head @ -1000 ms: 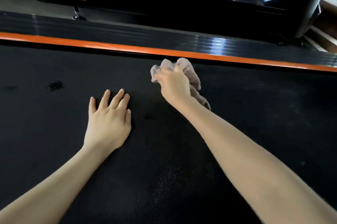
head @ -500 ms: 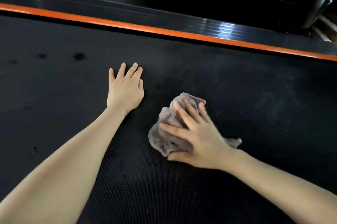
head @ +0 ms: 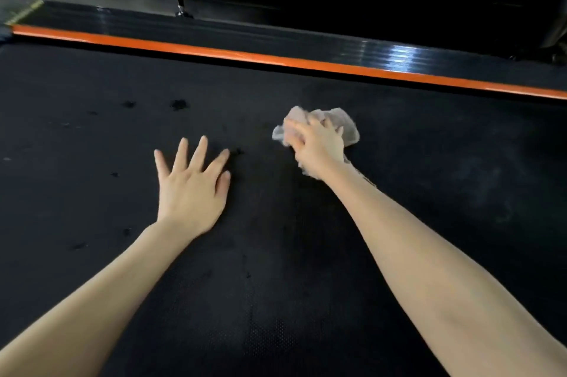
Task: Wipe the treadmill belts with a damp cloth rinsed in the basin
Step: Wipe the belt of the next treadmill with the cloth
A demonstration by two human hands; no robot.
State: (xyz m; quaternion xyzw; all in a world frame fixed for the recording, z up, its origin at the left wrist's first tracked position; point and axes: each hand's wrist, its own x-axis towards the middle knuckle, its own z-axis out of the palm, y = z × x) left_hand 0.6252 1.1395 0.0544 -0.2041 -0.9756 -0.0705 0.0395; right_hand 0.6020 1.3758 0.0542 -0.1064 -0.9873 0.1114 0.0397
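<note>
The right hand (head: 319, 146) is gripping the cloth (head: 346, 125) on the belt (head: 429, 198); the left hand (head: 190, 189), at its eight o'clock, is lying spread.

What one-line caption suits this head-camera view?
Right hand holds a crumpled cloth on the treadmill belt; left hand lies flat beside it.

L hand (head: 191, 189): bare, fingers long & slim, thumbnail short | R hand (head: 319, 146): bare, outline blurred | L forearm (head: 92, 300): bare, slim, uncovered to btm-left frame edge | R forearm (head: 429, 269): bare, uncovered to btm-right frame edge
</note>
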